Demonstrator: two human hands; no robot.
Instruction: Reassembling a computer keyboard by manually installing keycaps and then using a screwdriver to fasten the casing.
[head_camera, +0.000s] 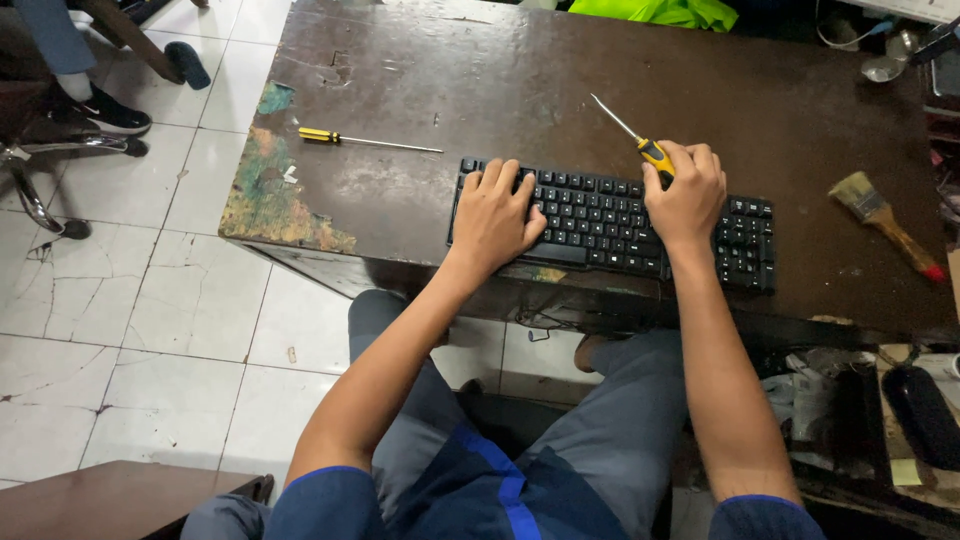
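A black keyboard (600, 215) lies near the front edge of a worn dark brown table (500, 80). My left hand (495, 212) rests flat on the keyboard's left end, fingers spread over the keys. My right hand (685, 195) is closed around the yellow and black handle of a screwdriver (640, 140), whose metal shaft points up and left above the keyboard. A second yellow-handled screwdriver (365, 140) lies loose on the table to the left, well apart from both hands.
A paintbrush (885, 222) with a wooden handle lies at the table's right. Clutter and a black object (920, 415) sit low on the right. A chair base and another person's shoe (110, 112) are at upper left on the white tiled floor (150, 300).
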